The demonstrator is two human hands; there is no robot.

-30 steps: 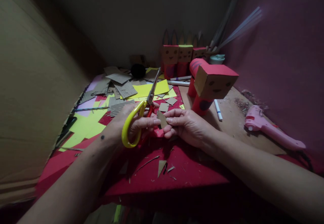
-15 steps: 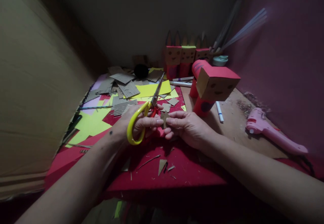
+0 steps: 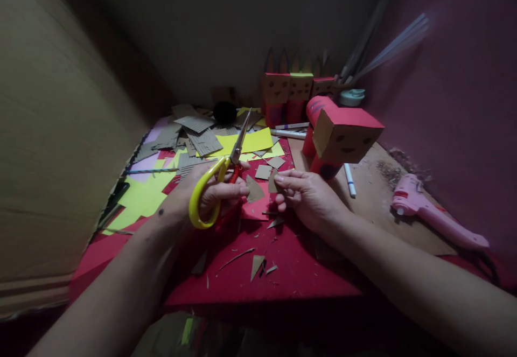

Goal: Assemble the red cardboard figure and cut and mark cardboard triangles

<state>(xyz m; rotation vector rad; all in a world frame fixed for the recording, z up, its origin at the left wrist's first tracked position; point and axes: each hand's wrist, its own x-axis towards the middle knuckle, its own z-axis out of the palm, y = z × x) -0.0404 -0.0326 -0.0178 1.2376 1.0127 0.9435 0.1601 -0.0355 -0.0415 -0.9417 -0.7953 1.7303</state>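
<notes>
My left hand (image 3: pixel 228 190) has scissors (image 3: pixel 205 195) hooked on it, one handle loop yellow and the other red, blades pointing up and away. Between its thumb and fingers it also pinches a small pointed cardboard piece (image 3: pixel 254 190). Close by on the right, my right hand (image 3: pixel 301 187) pinches another small cardboard piece (image 3: pixel 273 182) between thumb and finger. The two pieces are apart. Below them lies a pink-red paper piece (image 3: pixel 258 211), and small cardboard squares (image 3: pixel 264 172) lie just beyond.
A red figure with a cardboard box head (image 3: pixel 349 136) stands right of my hands, with similar figures (image 3: pixel 277 90) behind. A pink glue gun (image 3: pixel 436 211) and a marker (image 3: pixel 349 179) lie at right. Corrugated scraps (image 3: pixel 197 125) and yellow paper (image 3: pixel 242 141) cover the back left.
My hands have moved apart, each now with its own cardboard piece; before, the pieces were together between them. The scissors have shifted left with my left hand.
</notes>
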